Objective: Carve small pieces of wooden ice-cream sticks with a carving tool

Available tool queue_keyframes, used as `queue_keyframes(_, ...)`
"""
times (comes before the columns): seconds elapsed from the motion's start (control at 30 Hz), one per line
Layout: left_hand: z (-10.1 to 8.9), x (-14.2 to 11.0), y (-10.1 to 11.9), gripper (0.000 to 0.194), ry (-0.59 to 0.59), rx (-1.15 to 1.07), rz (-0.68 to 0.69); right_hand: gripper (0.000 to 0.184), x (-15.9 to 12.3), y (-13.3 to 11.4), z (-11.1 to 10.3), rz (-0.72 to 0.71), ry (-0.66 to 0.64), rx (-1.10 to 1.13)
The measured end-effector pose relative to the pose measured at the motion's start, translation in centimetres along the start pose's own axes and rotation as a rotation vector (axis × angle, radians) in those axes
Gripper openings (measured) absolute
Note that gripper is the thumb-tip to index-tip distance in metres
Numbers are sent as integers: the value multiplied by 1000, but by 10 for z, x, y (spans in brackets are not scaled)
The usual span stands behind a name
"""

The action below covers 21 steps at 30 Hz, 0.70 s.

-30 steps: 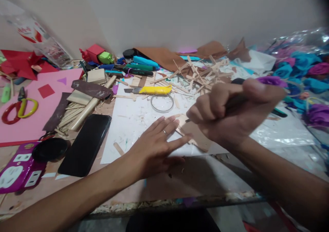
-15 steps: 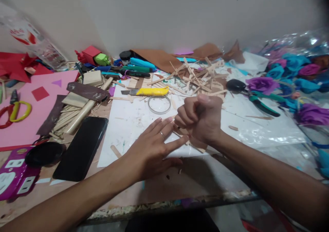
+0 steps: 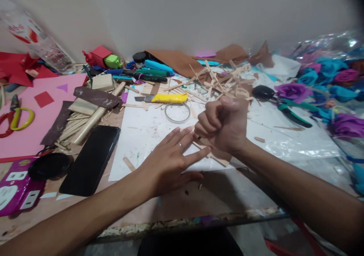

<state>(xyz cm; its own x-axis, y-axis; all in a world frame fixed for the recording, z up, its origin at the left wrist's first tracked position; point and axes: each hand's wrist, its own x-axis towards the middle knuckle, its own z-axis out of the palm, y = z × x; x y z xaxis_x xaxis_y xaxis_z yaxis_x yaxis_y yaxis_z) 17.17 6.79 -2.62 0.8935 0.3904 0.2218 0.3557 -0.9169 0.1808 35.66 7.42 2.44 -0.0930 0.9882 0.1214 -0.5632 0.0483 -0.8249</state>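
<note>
My left hand [image 3: 170, 161] lies flat with fingers spread on a white sheet [image 3: 145, 135], pressing down thin wooden sticks and a brown piece [image 3: 218, 156]. A ring shows on one finger. My right hand [image 3: 224, 125] is a closed fist right beside the left fingertips. A small dark tip pokes out under the fist at the sticks; what the fist holds is hidden.
On the sheet lie a yellow cutter [image 3: 167, 98] and a clear tape ring [image 3: 178, 113]. A black phone [image 3: 91, 159] and purple power strip [image 3: 17, 188] are at the left. Loose sticks [image 3: 224, 81], green-handled pliers [image 3: 287, 110] and paper flowers [image 3: 292, 91] are at the right.
My right fist came down from close to the camera and settled against the left fingertips. The left hand stayed flat in place.
</note>
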Motion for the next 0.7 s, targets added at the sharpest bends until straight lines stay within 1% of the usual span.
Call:
queue_keyframes(0.13, 0, 0, 0, 65, 8, -13, -2, 66, 0, 1, -1, -8, -5, -24)
queue_keyframes(0.33, 1, 0, 0, 64, 5, -8, -7, 62, 2, 0, -5, -13, -81, -13)
queue_keyframes(0.4, 0, -1, 0, 64, 3, -10, -9, 62, 1, 0, -4, -13, -70, 4)
queue_keyframes(0.5, 0, -1, 1, 64, 4, -19, -15, 67, -1, 1, 0, -20, -35, 7)
queue_keyframes(0.6, 0, -1, 1, 65, 11, -13, -18, 71, -2, 3, 2, -30, -17, -49)
queue_keyframes(0.7, 0, -1, 1, 64, 14, -9, -16, 72, 0, 1, 1, -11, -35, -101)
